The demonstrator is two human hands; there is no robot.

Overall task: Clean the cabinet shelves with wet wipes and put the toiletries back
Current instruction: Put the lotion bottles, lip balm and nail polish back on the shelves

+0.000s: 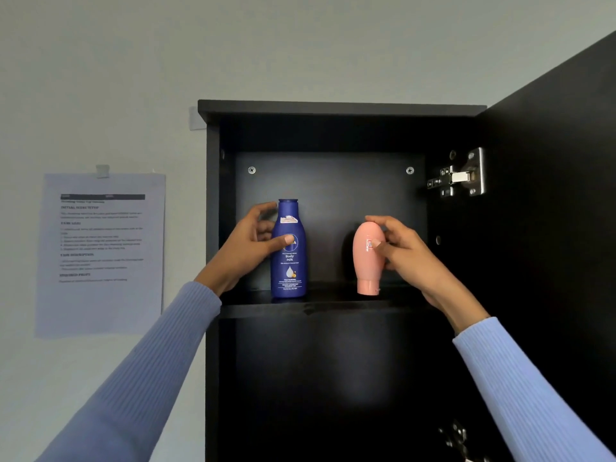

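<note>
Standing on the upper shelf (pixel 326 303) of the black cabinet (pixel 212 208) are two toiletries: one blue lotion bottle (pixel 288 261) toward the shelf's left end and one pink tube (pixel 367 258) toward its right, well apart from each other. The blue bottle is upright, smooth plastic, narrow at the neck and widening to rounded shoulders, with white print on its front. The pink tube stands on its flat cap, its rounded, glossy body swelling upward, a small label on its side. The left hand (pixel 248 245) curls round the blue bottle from the left, thumb laid across the front and fingers reaching behind it. The right hand (pixel 405 251) holds the pink tube from the right, fingertips pinching the upper body near the label. Both arms wear ribbed, light-blue knit sleeves. The cabinet is matte dark board; two screws (pixel 252 170) sit near the top corners of its back panel, and one shiny metal hinge (pixel 461 176) joins the open door (pixel 550 195) at the upper right. One printed paper sheet (pixel 101 255) is taped to the pale wall left of the cabinet.
</note>
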